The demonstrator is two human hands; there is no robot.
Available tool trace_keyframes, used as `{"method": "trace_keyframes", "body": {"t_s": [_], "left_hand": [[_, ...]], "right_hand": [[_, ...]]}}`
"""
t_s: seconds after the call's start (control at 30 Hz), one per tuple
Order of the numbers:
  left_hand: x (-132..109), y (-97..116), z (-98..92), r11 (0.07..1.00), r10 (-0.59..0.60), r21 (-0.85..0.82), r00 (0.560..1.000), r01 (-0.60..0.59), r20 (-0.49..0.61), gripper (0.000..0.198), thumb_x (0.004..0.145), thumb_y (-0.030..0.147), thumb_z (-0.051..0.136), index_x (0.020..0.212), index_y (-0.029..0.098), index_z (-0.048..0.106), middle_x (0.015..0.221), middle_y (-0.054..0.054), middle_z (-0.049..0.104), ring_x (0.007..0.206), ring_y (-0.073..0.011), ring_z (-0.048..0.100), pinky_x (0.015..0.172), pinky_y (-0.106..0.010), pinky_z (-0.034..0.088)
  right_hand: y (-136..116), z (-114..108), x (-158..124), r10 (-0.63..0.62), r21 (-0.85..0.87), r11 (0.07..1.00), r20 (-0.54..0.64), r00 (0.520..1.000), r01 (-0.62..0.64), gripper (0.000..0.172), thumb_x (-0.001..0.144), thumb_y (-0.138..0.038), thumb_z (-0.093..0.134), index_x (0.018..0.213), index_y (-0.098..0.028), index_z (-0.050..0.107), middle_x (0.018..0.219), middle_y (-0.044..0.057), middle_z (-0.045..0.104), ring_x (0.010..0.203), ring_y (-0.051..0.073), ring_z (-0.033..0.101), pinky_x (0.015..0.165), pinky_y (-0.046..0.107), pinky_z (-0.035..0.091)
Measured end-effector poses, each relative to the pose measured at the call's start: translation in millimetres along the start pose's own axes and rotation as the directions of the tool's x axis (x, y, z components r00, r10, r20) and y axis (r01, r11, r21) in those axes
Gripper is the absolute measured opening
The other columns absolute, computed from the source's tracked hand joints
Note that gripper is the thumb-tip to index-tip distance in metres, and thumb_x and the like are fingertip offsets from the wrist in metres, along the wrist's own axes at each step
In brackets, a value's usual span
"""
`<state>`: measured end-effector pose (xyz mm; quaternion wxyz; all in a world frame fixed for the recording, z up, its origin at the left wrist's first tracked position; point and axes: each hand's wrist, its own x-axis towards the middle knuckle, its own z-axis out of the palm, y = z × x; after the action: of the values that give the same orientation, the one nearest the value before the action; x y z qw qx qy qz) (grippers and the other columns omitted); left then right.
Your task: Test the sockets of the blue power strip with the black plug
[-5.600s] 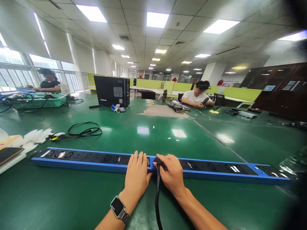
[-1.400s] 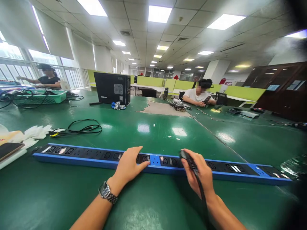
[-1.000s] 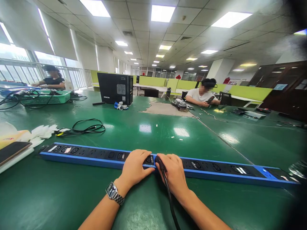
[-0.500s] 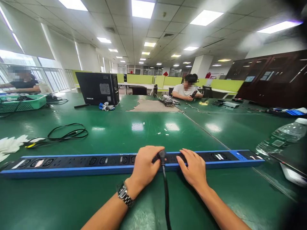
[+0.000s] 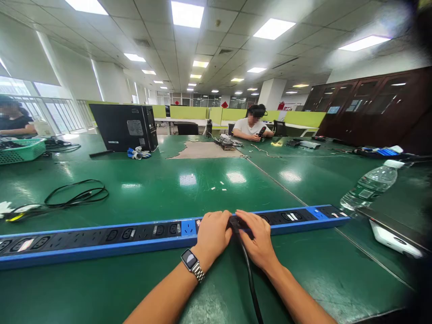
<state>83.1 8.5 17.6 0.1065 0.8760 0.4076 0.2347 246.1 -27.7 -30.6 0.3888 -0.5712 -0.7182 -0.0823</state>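
A long blue-and-black power strip lies across the green table in front of me, with rows of sockets facing up. My left hand, wearing a watch, is closed on the left side of a black power plug over the strip's right half. From the other side, the fingers of my right hand close around the same plug. Its thick black cable runs down toward me between my forearms. My fingers hide the plug's prongs and the sockets under it.
A water bottle and a white device are at the right. Looped black cable lies left. Beyond stand a black computer case, blue-white gloves and a green basket. A person sits across the table.
My right hand has moved left from the strip onto the plug, beside my left hand. The view has shifted, so the strip sits further left and slightly tilted.
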Motion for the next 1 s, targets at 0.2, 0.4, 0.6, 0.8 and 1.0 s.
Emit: {"method": "trace_keyframes", "body": {"t_s": [0.2, 0.4, 0.6, 0.8, 1.0], "left_hand": [[-42, -34, -27.2, 0.992, 0.050, 0.116, 0.994, -0.039, -0.092, 0.072, 0.079, 0.028, 0.068, 0.144, 0.023, 0.037, 0.142, -0.009, 0.053, 0.132, -0.0298, 0.042, 0.110, -0.048, 0.033], [-100, -110, -77.4, 0.946, -0.170, 0.253, 0.974, 0.204, -0.149, 0.062, 0.075, 0.041, 0.075, 0.129, 0.020, 0.055, 0.127, -0.011, 0.063, 0.119, -0.0317, 0.054, 0.104, -0.049, 0.040], [-107, -118, -72.7, 0.950, -0.148, 0.252, 0.977, 0.184, -0.156, 0.057, 0.076, 0.040, 0.076, 0.127, 0.020, 0.058, 0.127, -0.010, 0.063, 0.118, -0.0295, 0.055, 0.105, -0.047, 0.041], [-108, -114, -73.0, 0.955, -0.143, 0.236, 0.974, 0.182, -0.175, 0.055, 0.076, 0.038, 0.075, 0.126, 0.019, 0.058, 0.126, -0.011, 0.063, 0.118, -0.0300, 0.055, 0.104, -0.048, 0.041], [-107, -109, -74.9, 0.968, -0.165, 0.159, 0.970, 0.194, -0.179, 0.060, 0.074, 0.036, 0.075, 0.128, 0.018, 0.057, 0.129, -0.012, 0.061, 0.121, -0.0317, 0.053, 0.107, -0.052, 0.038]], "right_hand": [[-7, -1, 8, -0.161, 0.015, 0.987, 0.067, 0.985, 0.161, 0.046, 0.087, -0.033, 0.056, 0.132, -0.024, 0.049, 0.122, 0.008, 0.065, 0.110, 0.024, 0.058, 0.095, 0.044, 0.042], [-5, 0, 17, -0.120, 0.100, 0.988, 0.021, 0.993, 0.118, 0.027, 0.091, -0.039, 0.055, 0.113, -0.024, 0.059, 0.103, 0.006, 0.070, 0.095, 0.022, 0.064, 0.086, 0.039, 0.049], [-59, 0, 37, 0.010, 0.192, 0.981, -0.117, 0.993, 0.013, 0.029, 0.092, -0.040, 0.052, 0.115, -0.023, 0.057, 0.104, 0.007, 0.068, 0.094, 0.020, 0.065, 0.081, 0.032, 0.052], [-112, 44, 39, -0.121, 0.184, 0.978, 0.138, 0.983, 0.094, 0.023, 0.092, -0.033, 0.052, 0.111, -0.022, 0.059, 0.104, 0.008, 0.069, 0.097, 0.023, 0.061, 0.087, 0.040, 0.050], [-118, 49, 37, -0.139, 0.103, 0.987, 0.210, 0.968, 0.120, 0.026, 0.091, -0.031, 0.052, 0.116, -0.027, 0.059, 0.109, 0.007, 0.070, 0.099, 0.025, 0.058, 0.097, 0.052, 0.041]]}}
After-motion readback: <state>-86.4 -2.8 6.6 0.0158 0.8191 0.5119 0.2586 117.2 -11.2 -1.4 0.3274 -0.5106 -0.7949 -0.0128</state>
